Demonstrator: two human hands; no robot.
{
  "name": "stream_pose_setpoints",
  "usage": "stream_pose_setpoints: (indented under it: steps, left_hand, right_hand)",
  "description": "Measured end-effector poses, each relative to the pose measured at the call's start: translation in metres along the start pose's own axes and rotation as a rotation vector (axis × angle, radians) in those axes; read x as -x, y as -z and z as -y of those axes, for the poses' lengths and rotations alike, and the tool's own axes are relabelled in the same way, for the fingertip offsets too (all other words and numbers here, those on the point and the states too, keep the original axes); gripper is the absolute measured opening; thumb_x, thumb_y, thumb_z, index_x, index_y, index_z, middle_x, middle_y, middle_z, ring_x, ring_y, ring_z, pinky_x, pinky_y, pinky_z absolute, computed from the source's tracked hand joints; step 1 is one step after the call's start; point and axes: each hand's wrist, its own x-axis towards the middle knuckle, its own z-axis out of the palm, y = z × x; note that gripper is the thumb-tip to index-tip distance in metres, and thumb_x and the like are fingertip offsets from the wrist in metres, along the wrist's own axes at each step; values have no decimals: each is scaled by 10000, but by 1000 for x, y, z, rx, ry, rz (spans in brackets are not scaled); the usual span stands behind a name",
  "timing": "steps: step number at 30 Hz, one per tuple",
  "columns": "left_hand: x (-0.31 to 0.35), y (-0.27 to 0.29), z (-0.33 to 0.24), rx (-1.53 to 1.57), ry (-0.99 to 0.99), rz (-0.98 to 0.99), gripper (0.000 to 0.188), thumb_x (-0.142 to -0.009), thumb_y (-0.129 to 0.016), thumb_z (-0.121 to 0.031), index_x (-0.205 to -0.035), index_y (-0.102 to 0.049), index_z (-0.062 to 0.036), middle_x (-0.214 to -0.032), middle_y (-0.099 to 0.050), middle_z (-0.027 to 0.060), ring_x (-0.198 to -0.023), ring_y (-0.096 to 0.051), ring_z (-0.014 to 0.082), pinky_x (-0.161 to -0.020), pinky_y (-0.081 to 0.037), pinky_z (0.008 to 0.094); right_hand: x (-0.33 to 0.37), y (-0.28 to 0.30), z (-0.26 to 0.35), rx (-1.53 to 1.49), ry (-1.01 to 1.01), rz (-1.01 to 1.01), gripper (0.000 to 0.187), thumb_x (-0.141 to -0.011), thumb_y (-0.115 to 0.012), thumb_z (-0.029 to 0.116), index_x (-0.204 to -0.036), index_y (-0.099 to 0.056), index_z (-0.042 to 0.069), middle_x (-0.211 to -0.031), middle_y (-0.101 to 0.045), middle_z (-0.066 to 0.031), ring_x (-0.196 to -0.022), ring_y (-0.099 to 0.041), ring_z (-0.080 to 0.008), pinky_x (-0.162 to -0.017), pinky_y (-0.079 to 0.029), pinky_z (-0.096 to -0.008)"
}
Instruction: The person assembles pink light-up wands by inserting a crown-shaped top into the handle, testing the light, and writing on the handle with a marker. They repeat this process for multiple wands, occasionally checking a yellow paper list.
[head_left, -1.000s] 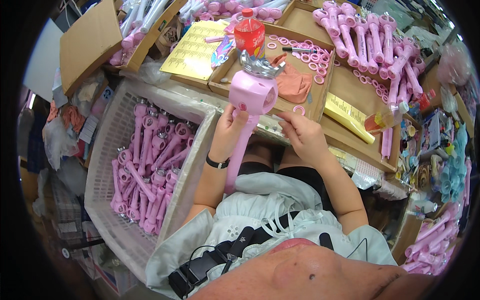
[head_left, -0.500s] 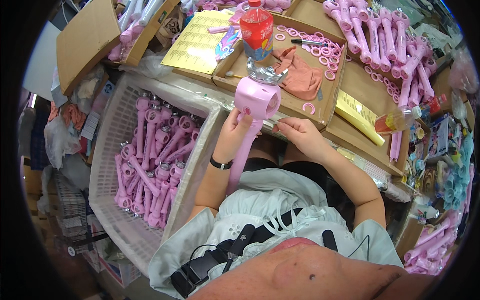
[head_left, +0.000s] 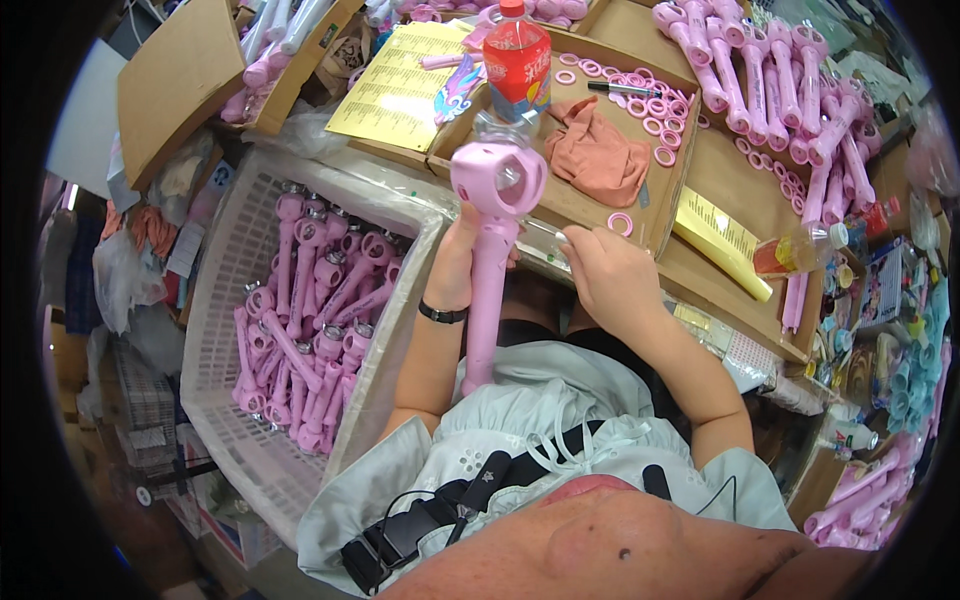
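Note:
My left hand [head_left: 455, 262] is wrapped round the neck of a pink toy wand [head_left: 489, 290], which stands nearly upright in front of my lap. The wand has a hollow round head with a silvery crown-shaped top, and its lower end is near my shirt. To the right of it, clear of the wand, my right hand [head_left: 617, 278] is closed, with thumb and forefinger pinched together by the tray's front edge. A tiny pale bit shows at those fingertips, too small to name.
A pale plastic basket [head_left: 212, 330] full of similar wands stands at my left. Ahead, a cardboard tray [head_left: 560, 215] holds pink rings, an orange cloth [head_left: 598, 155], a marker [head_left: 624, 89] and a red-labelled bottle [head_left: 517, 65]. More wands [head_left: 770, 90] are piled far right.
The wand has turned in my left hand, its head tilting and shifting slightly left. My right hand has moved a little right, its fingers curled in more.

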Motion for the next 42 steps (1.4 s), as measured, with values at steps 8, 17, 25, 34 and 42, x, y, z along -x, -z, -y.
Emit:
stream_pose_setpoints:
  steps: [8, 17, 25, 34, 42]
  left_hand:
    - [-11, -11, -7, 84, -71, 110, 740, -842, -359, -682, -1111, -513, -10, -894, -629, 128, -635, -605, 167, -547, -493, 264]
    - [-16, -35, 3, 185, -201, 146, 817, -807, -308, -751, -1137, -490, -26, -890, -590, 102, -586, -558, 157, -492, -462, 254]
    - [-2, -47, 28, 220, -7, 80, 379, -839, -603, -182, -1130, -397, -53, -889, -549, 69, -694, -571, 128, -577, -487, 252]
    - [-5, -44, 19, 234, -38, 182, 573, -856, -584, -450, -1209, -412, -32, -909, -573, 78, -734, -577, 160, -633, -486, 282]
    - [-19, -47, 10, 257, -225, 210, 680, -854, -523, -561, -1269, -397, -38, -1088, -574, 139, -855, -616, 199, -749, -503, 330]
  right_hand:
    - [5, 0, 8, -219, -155, -133, 81, -842, -577, 99, -890, -557, 36, -705, -560, -93, -623, -562, -276, -533, -444, -354]
    - [61, -71, 34, -877, -328, -28, 486, -724, -750, 131, -910, -309, 50, -1074, -535, -231, -860, -596, -280, -708, -482, -344]
    - [75, -80, 23, -657, -298, -142, 506, -688, -751, 58, -911, -296, 45, -955, -449, -152, -861, -500, -199, -768, -438, -286]
    - [84, -82, 17, -830, -375, -19, 506, -700, -719, 3, -926, -271, 67, -1041, -434, -164, -883, -480, -167, -783, -430, -281]
    - [80, -79, 21, -908, -276, -127, 490, -703, -730, 71, -919, -291, 65, -1026, -511, -230, -804, -544, -244, -705, -467, -310]
